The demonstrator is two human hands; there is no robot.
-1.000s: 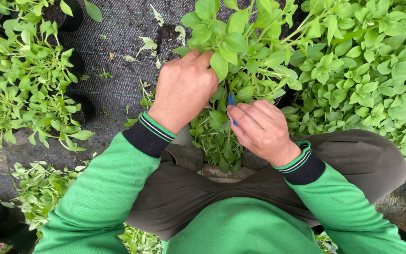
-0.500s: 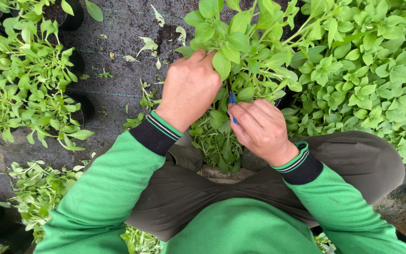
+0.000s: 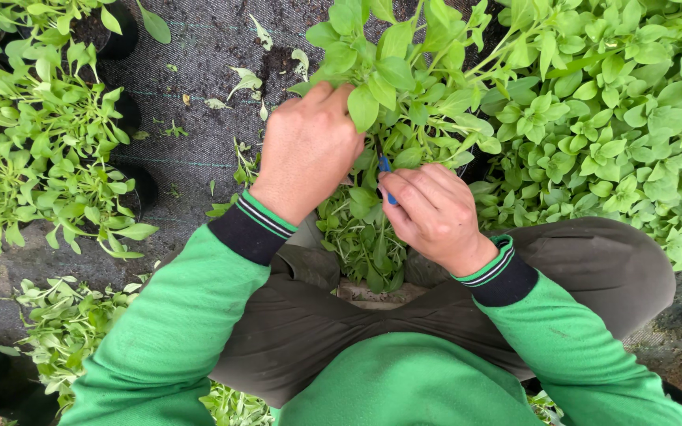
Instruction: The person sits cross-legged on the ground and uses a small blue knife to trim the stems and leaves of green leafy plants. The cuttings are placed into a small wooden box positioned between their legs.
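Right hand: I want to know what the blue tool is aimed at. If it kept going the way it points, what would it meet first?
Probably the leafy green plant just ahead; the right hand aims the blue tool toward its stems, though depth is unclear.

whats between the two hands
In the head view, green leafy stems and a small blue-handled tool lie between the left hand and right hand.

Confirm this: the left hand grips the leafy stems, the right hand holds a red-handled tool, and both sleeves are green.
Wrong in one respect: the tool in the right hand has a blue handle, not red, as the head view shows. The rest stands: the left hand grips the leafy stems, and both sleeves are green.
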